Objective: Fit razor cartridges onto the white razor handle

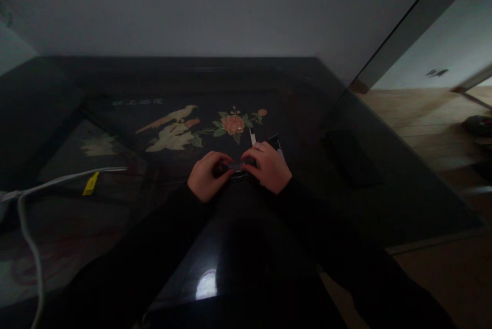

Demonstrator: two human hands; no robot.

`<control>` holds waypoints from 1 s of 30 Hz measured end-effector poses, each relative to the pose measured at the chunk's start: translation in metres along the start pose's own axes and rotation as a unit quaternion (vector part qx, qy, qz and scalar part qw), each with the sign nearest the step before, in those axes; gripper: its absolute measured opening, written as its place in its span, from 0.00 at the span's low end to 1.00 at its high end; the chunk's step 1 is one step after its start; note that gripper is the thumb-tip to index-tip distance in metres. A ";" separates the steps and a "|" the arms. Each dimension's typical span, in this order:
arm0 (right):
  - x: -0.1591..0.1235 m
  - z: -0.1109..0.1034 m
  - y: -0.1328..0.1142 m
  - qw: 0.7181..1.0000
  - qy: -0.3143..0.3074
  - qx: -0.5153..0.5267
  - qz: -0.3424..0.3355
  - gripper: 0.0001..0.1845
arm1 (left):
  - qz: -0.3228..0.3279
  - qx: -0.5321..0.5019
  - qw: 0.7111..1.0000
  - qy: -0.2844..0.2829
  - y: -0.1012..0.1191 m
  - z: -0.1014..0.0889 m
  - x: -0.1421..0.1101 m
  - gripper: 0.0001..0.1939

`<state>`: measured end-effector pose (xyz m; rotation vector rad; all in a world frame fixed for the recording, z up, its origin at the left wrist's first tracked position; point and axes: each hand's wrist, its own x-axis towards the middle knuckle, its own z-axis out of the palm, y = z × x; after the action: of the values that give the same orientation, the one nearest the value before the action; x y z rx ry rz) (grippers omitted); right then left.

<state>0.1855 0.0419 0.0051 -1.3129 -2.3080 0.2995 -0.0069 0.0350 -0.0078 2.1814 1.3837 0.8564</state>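
Evidently we are partway through handling a small dark object [239,166], which sits between our two hands near the middle of the bench [407,185]; whether it touches the glossy top, we cannot tell. Our left hand [207,175] pinches its left end, thumb and fingers nearly closed, and our right hand [271,167] does the same at the other end, with little more than the object's own thickness between the fingertips. So the two-handed grip is done, as we judge it, while the fine work at the fingers and the letting go are not; the gloom hides how far that fine work has got. Just beyond our right hand lie a pale strip [252,136] and a dark piece with a light edge [274,140], partly covered by that hand; neither is in our grasp. As for room, the bench's far edge meets the wall [184,6] well beyond our hands, and its right edge slants down beside the floor [411,114], well apart from us. A white cable [57,182] with a yellow tag [90,184] takes up the left, so we judge the right to be the freer side, save for a dark flat rectangle [353,157].
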 end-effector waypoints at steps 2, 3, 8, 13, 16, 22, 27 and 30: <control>0.001 -0.002 0.000 1.000 -0.010 -0.013 0.010 0.10 | 0.002 -0.002 1.000 0.000 0.000 0.000 0.000 0.09; 0.001 -0.004 0.000 1.000 -0.016 -0.018 0.011 0.10 | 0.003 0.000 1.000 -0.002 0.000 0.000 0.000 0.08; 0.001 -0.009 -0.003 1.000 -0.010 -0.007 -0.005 0.08 | 0.011 0.007 1.000 -0.007 -0.002 0.000 0.001 0.07; -0.001 0.000 -0.007 0.999 -0.022 -0.002 -0.027 0.04 | 0.019 0.019 1.000 -0.016 -0.003 0.001 0.000 0.06; -0.001 0.005 -0.006 0.999 -0.028 0.001 -0.030 0.04 | 0.024 0.030 0.999 -0.019 -0.004 0.002 0.000 0.06; 0.000 0.003 -0.008 0.999 -0.029 0.000 -0.030 0.03 | 0.027 0.036 0.999 -0.027 -0.005 0.002 0.000 0.07; -0.001 0.004 -0.010 0.998 -0.026 -0.028 -0.049 0.03 | 0.026 0.035 0.999 -0.023 -0.007 0.003 0.000 0.07; -0.002 0.006 -0.010 0.999 -0.023 -0.020 -0.036 0.03 | 0.027 0.036 0.999 -0.022 -0.006 0.003 0.000 0.07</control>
<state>0.1760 0.0355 0.0033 -1.2514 -2.4046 0.2639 -0.0087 0.0375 -0.0143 2.2881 1.3601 0.7843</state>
